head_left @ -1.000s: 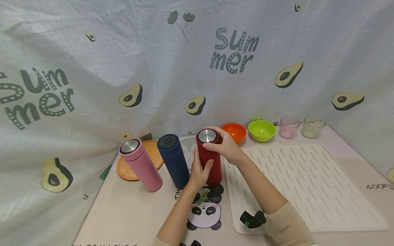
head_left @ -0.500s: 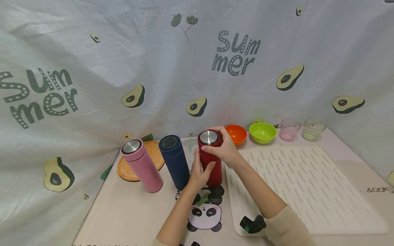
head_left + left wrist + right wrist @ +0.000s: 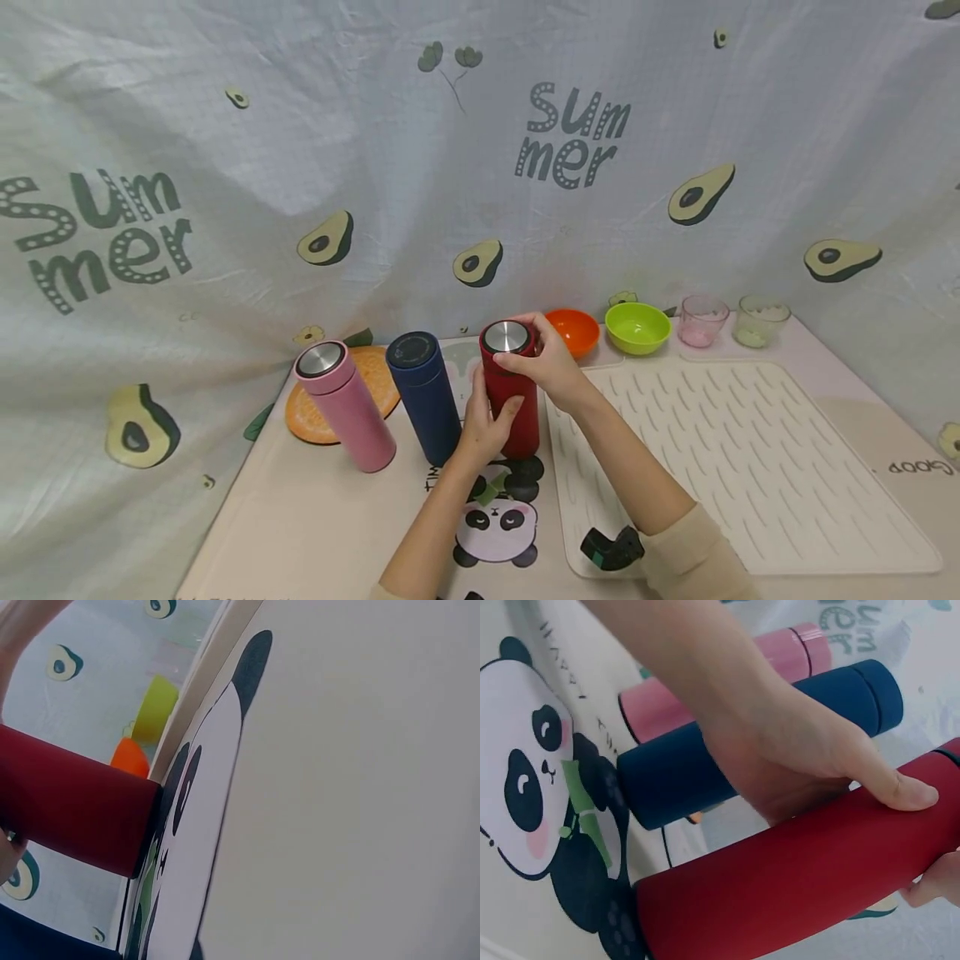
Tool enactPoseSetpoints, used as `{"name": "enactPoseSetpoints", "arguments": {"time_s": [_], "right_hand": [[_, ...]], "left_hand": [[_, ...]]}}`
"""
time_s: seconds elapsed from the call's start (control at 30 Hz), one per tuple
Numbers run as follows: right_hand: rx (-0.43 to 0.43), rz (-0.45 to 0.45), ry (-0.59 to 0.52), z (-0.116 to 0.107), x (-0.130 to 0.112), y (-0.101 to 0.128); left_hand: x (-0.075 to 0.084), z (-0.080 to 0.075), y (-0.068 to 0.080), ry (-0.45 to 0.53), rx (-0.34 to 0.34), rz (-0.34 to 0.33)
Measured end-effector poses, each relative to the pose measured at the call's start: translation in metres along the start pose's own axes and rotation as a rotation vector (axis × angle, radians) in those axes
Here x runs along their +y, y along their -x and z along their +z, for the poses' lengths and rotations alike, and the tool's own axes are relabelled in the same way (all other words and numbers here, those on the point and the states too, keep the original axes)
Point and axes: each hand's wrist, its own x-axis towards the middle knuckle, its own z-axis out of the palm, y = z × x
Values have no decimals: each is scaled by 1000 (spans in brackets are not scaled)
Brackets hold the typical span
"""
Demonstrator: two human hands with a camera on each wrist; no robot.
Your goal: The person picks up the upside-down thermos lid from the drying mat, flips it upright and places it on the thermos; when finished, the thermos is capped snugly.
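At the counter's left-centre, on the panda mat (image 3: pixel 495 533): both hands on the red flask (image 3: pixel 512 400). Right hand (image 3: pixel 546 360) is curled over the cap end, thumb and fingers wrapped round the steel-topped lid (image 3: pixel 506 337); grip clamped on it. Left hand (image 3: pixel 483 425) wraps the flask body lower down, thumb across the front, fingers behind; also clamped. Right wrist view confirms: left hand (image 3: pixel 802 750) with thumb pressed flat on the red flask (image 3: pixel 795 885). Left wrist view shows the red flask (image 3: pixel 75 817) base sitting on the mat, so it's upright and not lifted.

Flask stands at the panda print's top edge, just left of the white ribbed drying mat (image 3: pixel 750 450), w/ the right forearm crossing that mat's near-left corner.

Outward, left side: navy flask (image 3: pixel 423 396) just beside the red one, upright, dark lid. Next left, pink flask (image 3: pixel 343 404), steel lid, appears tilted in head view (prob. lens). Behind those two, an orange-slice coaster (image 3: pixel 375 375) flat on the counter.

Right/back: orange bowl (image 3: pixel 573 331) just behind the right hand, then green bowl (image 3: pixel 637 327), then pink clear cup (image 3: pixel 701 321) and greenish clear cup (image 3: pixel 759 321), all in a row along the back edge, apart from each other.

Backdrop: avocado "Summer" cloth (image 3: pixel 225 183) behind and to the left.
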Motion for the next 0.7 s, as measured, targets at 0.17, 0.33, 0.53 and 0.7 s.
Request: {"name": "enactPoseSetpoints", "arguments": {"time_s": [0.17, 0.33, 0.53, 0.7], "right_hand": [[-1, 18, 14, 3, -1, -2], [30, 31, 1, 6, 0, -2], [10, 52, 118, 2, 3, 1], [-46, 110, 265, -24, 5, 15]], "left_hand": [[0, -3, -3, -18, 10, -2], [-27, -3, -3, -59, 26, -29], [-19, -5, 4, -223, 109, -70], [12, -14, 20, -377, 98, -83]]}}
